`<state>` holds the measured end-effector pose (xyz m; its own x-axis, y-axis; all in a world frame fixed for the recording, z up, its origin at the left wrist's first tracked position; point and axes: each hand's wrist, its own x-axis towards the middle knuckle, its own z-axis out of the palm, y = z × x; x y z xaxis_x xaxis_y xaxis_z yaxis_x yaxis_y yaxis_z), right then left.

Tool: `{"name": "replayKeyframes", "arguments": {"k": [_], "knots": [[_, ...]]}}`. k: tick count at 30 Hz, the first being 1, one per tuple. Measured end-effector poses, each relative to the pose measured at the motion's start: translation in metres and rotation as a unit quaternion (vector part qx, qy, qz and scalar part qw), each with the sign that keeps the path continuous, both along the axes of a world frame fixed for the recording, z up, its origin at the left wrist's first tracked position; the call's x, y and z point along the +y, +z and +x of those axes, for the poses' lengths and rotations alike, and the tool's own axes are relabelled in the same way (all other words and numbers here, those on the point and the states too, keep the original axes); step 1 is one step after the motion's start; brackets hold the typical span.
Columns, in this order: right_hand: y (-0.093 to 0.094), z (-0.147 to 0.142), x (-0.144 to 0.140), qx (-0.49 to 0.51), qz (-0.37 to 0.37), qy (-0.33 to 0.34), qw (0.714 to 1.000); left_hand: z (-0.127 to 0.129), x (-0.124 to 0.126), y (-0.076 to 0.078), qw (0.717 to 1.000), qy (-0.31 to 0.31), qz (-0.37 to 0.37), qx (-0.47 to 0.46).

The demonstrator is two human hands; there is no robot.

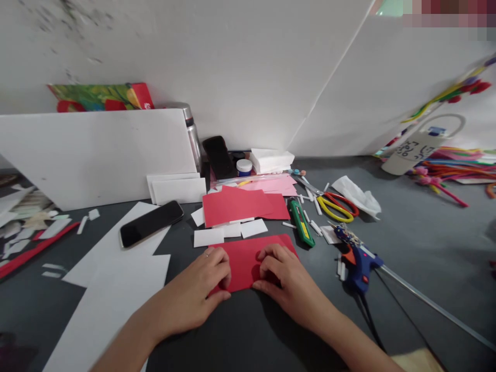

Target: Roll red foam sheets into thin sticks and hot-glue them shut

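Observation:
A folded red paper sheet [245, 258] lies on the dark grey floor mat in front of me. My left hand [205, 287] grips its left edge, thumb under the near edge and fingers on top. My right hand [282, 279] presses down on the paper's right part with bent fingers. More red and pink paper sheets [240, 204] lie just beyond, with small white card pieces [228, 232] between them and the folded sheet.
A black phone [150, 223] rests on white card sheets [116, 279] at left. A green utility knife [302, 222], yellow-red scissors [337, 205] and a blue glue gun [358, 261] lie at right. A white board [93, 155] leans against the wall. Coloured pipe cleaners [453, 170] lie far right.

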<state>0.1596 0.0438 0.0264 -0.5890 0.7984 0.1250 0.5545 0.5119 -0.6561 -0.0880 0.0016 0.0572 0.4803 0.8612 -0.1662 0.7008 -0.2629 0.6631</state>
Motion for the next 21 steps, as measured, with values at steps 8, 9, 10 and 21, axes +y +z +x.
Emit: {"name": "replayKeyframes", "arguments": {"k": [8, 9, 10, 21], "knots": [[0.001, 0.000, -0.001, 0.006, 0.000, -0.002, 1.000, 0.004, 0.002, -0.002, 0.999, 0.027, -0.009, 0.018], [0.001, 0.000, 0.000, 0.007, 0.000, -0.002, 1.000, 0.004, 0.003, -0.002, 0.999, 0.033, -0.014, 0.019], [0.000, 0.000, 0.000, 0.007, -0.001, -0.003, 1.000, 0.004, 0.003, -0.002, 0.999, 0.042, -0.020, 0.020], [0.002, 0.000, -0.001, 0.005, -0.014, -0.009, 1.000, -0.008, 0.002, 0.005, 0.990, 0.106, -0.071, 0.065]]}}
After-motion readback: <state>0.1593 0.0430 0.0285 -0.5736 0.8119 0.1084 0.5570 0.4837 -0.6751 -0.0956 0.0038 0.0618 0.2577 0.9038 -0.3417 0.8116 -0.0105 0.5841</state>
